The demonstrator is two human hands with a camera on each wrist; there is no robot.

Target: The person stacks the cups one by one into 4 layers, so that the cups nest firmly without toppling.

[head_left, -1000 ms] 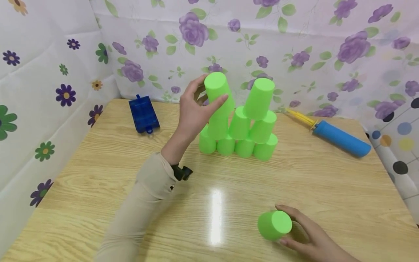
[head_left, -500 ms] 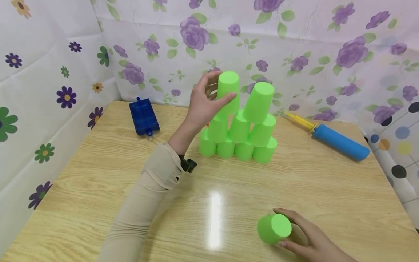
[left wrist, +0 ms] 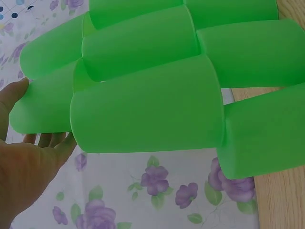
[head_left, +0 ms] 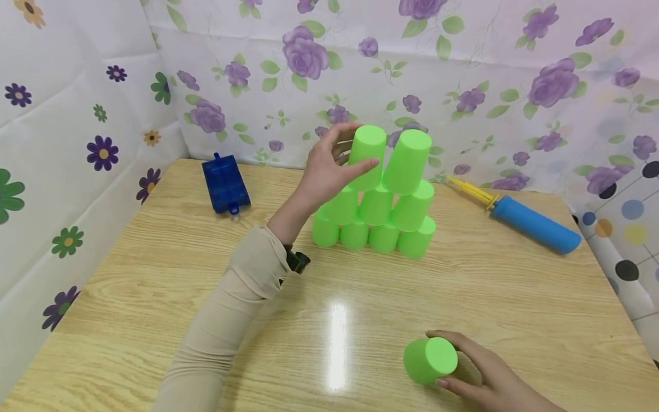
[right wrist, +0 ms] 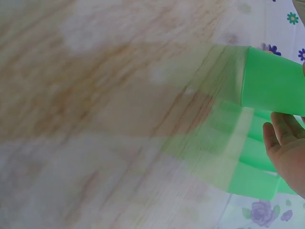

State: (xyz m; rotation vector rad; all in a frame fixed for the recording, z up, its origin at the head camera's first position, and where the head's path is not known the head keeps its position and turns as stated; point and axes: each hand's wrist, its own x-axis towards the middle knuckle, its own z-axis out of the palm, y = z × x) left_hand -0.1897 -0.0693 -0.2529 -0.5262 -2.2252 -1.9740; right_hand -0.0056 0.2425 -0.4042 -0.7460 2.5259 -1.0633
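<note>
An upside-down green plastic cup (head_left: 368,150) stands on the second row of a stack of like cups, and my left hand (head_left: 330,169) grips it from the left. Its rim meets the two cups below in the left wrist view, where thumb and fingers straddle its narrow end (left wrist: 42,102). Beside it on the same tier is another inverted cup (head_left: 408,163). Under these lie a row of three cups (head_left: 376,206) and a bottom row of several (head_left: 354,234). Nearer me, my right hand (head_left: 486,372) holds a single green cup (head_left: 423,360), fingers and thumb on either side.
A blue translucent plastic case (head_left: 226,184) lies at the back left of the wooden table (head_left: 154,297). To the right is a blue hand pump (head_left: 535,223) with a yellow nozzle end. Flowered cloth (head_left: 247,86) hangs close behind the stack.
The left hand has moved right and then down with its cup, which now sits over the left and middle cups of the second row. The right hand and its cup have hardly moved.
</note>
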